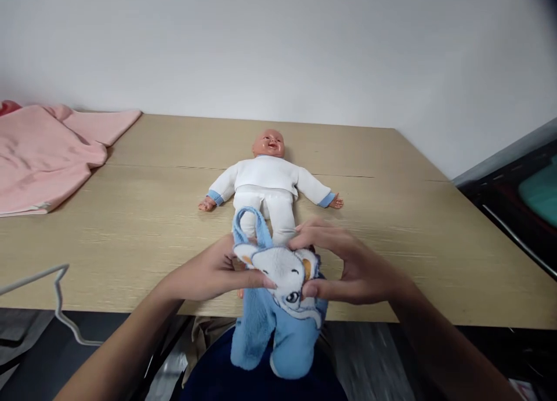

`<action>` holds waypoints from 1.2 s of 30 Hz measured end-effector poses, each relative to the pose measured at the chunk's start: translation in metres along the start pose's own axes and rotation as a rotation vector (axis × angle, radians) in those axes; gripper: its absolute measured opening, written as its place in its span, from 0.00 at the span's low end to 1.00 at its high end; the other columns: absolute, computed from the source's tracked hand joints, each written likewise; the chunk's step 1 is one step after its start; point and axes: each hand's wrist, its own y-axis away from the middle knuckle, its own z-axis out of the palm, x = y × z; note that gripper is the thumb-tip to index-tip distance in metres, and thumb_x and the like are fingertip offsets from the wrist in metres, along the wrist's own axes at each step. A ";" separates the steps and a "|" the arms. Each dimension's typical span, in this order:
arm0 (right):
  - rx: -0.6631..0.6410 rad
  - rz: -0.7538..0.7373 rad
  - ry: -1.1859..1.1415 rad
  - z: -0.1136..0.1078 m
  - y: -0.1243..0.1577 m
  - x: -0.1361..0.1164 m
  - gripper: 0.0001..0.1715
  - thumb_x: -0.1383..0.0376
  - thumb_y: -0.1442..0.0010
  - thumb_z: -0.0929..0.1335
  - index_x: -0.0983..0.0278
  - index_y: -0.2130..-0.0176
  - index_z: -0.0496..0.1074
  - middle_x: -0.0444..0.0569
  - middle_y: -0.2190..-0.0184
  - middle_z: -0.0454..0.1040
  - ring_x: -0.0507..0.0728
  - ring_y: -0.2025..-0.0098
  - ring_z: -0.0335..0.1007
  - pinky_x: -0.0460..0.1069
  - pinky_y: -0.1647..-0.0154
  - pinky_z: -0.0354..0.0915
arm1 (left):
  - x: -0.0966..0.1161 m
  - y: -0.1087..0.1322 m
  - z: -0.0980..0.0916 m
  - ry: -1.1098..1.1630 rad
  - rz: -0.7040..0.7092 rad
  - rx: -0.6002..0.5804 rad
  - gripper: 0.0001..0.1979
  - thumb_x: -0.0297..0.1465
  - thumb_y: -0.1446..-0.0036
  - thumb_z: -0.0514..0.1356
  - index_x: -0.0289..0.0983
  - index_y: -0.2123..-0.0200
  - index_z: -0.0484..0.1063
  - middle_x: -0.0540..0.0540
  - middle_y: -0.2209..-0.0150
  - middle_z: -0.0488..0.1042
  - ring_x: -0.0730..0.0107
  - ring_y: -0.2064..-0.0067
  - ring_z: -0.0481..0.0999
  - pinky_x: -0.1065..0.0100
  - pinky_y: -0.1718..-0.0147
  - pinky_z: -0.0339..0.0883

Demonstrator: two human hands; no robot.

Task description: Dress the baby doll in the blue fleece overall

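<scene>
Closest to me, over my dark blue lap [209, 360], the two legs of a small blue garment [292, 346] hang down side by side past the table's near edge; its upper part is up between my hands. My left hand [211, 270] has it pinched, thumb flat on the front near the white animal-face panel [278, 267], fingers tucked behind. My right hand [348, 262] is held wider — thumb on the panel's edge beside the stitched eye, fingers arched over by an orange-lined ear [307, 268], a little blurred — and I judge it has the cloth too, though how firmly I cannot tell. To handle this well, I'd keep both thumbs in front, draw the panel flat so it doesn't crease between them, and mind the strap loop [263, 234] standing up at the top left, since it could twist or fold under. Off to the left, a white hanger [61, 296] juts over the table edge. Just beyond the garment, a doll [266, 173] lies on its back on the table [152, 215], arms spread, in white with blue cuffs, its lower legs largely hidden. Farther left lies a pink garment [47, 157], and behind everything rises the pale wall [261, 53].
</scene>
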 end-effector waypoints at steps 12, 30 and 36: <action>0.218 0.058 -0.136 -0.006 -0.057 0.004 0.06 0.57 0.21 0.72 0.56 0.52 0.74 0.42 0.63 0.76 0.54 0.64 0.73 0.49 0.60 0.71 | 0.021 -0.010 -0.045 -0.046 0.282 0.316 0.11 0.30 0.35 0.77 0.40 0.54 0.81 0.47 0.56 0.80 0.66 0.55 0.82 0.69 0.56 0.81; -0.272 0.088 -0.073 -0.069 -0.114 0.048 0.40 0.51 0.39 0.84 0.57 0.35 0.73 0.47 0.50 0.83 0.61 0.52 0.82 0.52 0.52 0.79 | 0.079 -0.104 -0.092 -0.362 0.510 0.374 0.20 0.44 0.42 0.81 0.39 0.63 0.77 0.49 0.64 0.81 0.65 0.61 0.86 0.68 0.65 0.79; -0.207 0.141 -0.009 -0.071 -0.109 0.060 0.21 0.52 0.36 0.82 0.59 0.48 0.86 0.45 0.53 0.89 0.60 0.52 0.85 0.52 0.49 0.79 | 0.091 -0.111 -0.110 -0.436 0.376 0.169 0.16 0.39 0.41 0.81 0.37 0.61 0.82 0.48 0.66 0.82 0.65 0.62 0.85 0.68 0.62 0.78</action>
